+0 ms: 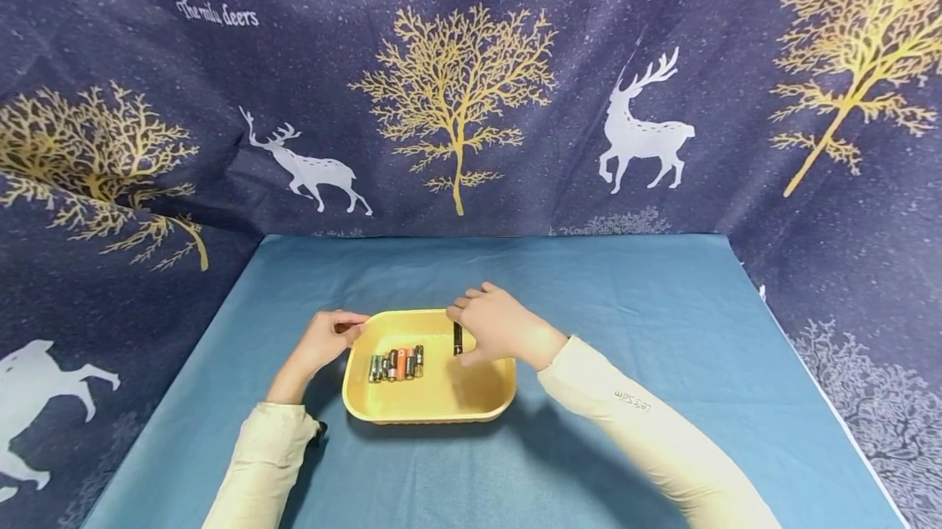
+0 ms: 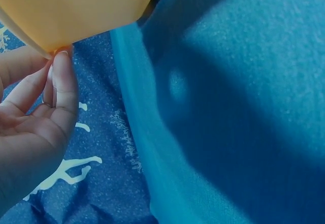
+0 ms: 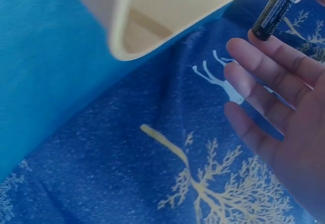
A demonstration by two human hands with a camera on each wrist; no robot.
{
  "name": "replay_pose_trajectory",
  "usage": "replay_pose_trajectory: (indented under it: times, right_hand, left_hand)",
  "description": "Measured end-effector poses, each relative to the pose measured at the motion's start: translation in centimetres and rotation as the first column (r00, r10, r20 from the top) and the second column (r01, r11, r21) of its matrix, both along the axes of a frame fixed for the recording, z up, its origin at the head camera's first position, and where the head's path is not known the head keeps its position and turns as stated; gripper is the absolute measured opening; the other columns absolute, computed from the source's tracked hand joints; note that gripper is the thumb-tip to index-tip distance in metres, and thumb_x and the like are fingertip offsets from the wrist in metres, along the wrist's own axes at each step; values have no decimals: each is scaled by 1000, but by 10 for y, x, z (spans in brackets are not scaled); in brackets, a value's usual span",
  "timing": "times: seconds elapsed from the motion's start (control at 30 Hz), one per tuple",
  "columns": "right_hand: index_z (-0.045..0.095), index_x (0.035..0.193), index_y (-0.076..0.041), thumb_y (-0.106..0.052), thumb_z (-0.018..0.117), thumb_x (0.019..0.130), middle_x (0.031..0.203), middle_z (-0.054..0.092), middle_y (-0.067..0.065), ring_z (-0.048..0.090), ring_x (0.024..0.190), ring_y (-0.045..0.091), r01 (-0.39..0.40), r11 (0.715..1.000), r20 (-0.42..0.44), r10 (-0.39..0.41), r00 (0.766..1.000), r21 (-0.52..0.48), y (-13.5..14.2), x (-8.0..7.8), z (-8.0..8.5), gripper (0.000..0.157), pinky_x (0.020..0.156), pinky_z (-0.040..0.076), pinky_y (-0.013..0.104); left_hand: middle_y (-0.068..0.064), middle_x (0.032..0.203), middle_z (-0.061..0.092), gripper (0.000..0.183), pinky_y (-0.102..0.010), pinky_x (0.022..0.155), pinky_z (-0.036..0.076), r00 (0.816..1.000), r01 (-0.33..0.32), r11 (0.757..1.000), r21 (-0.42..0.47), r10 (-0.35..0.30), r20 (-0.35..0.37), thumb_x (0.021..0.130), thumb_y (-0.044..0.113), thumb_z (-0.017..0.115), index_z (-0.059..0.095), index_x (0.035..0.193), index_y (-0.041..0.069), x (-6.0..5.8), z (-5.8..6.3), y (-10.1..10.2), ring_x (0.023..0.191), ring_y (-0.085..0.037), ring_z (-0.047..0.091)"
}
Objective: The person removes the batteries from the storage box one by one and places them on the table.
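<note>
A yellow plastic tray (image 1: pixel 456 416) sits on the blue cloth. At its left end my left hand (image 1: pixel 324 341) pinches the rim between thumb and fingers, as the left wrist view also shows at the tray's corner (image 2: pixel 76 26). Over the tray's right part, my right hand (image 1: pixel 500 326) holds a black battery (image 1: pixel 458 338) between thumb and forefinger; in the right wrist view this battery (image 3: pixel 274 11) has pale print, and the other fingers are spread. Several batteries, among them an orange one (image 1: pixel 401 364), lie side by side in a row in the tray's left half.
Blue cloth (image 1: pixel 625 300) covers the table around the tray. Behind it hangs a dark blue curtain (image 1: pixel 545 177) printed with deer and golden trees. A small black object (image 1: pixel 318 432) shows at the left sleeve's cuff.
</note>
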State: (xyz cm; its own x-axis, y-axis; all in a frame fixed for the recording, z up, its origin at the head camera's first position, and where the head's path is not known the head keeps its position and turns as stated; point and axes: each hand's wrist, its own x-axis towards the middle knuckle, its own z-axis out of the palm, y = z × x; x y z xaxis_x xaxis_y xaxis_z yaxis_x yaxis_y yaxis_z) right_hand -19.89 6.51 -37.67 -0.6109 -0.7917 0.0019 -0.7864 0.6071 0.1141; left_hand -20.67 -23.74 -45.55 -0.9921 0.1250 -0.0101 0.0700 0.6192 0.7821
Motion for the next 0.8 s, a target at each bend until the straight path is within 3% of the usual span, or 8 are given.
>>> replay_pose_trajectory:
  times: [0.43,0.8]
  right_hand:
    - [65,113,-11,-47,75,74,104,66,-1,57,96,20,36,997,46,-32,998,-76,30,-3,4,54,82,42,37]
    - [66,108,-11,-43,76,72,99,65,-2,57,92,20,60,992,65,-53,997,-114,54,-5,-4,49,77,42,37]
  left_hand:
    - [-19,99,64,22,-40,66,57,1000,-11,1000,-3,12,13,94,2,59,68,112,-6,1,0,0,73,-20,62]
    - [-20,99,64,22,-43,66,57,1000,-8,1000,7,8,6,94,1,59,68,112,-8,0,-1,0,73,-22,63]
